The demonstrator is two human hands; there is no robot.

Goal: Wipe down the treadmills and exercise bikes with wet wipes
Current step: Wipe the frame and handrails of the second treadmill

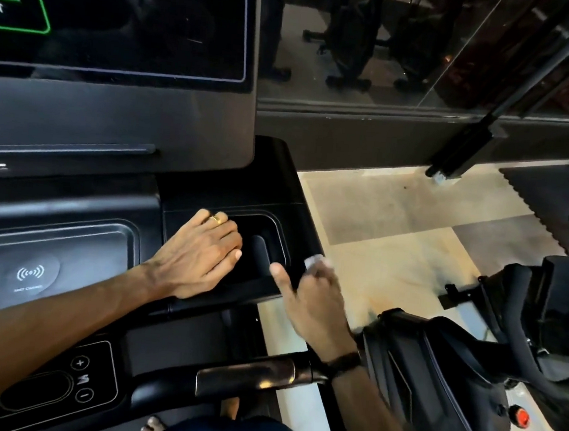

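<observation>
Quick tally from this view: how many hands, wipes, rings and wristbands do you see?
Hands: 2, the left hand resting on the treadmill console tray and the right hand beside it
Wet wipes: 1, the wet wipe held in the right hand's fingers
Rings: 1, the gold ring on the left hand
Wristbands: 1, the dark wristband on the right wrist
Total: 5

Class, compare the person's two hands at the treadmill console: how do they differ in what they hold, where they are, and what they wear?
The left hand rests on the console's cup-holder tray and holds nothing visible; the right hand is off the console's right edge, gripping a white wet wipe. The left hand wears a gold ring; the right has a dark wristband. Both are bare.
</observation>
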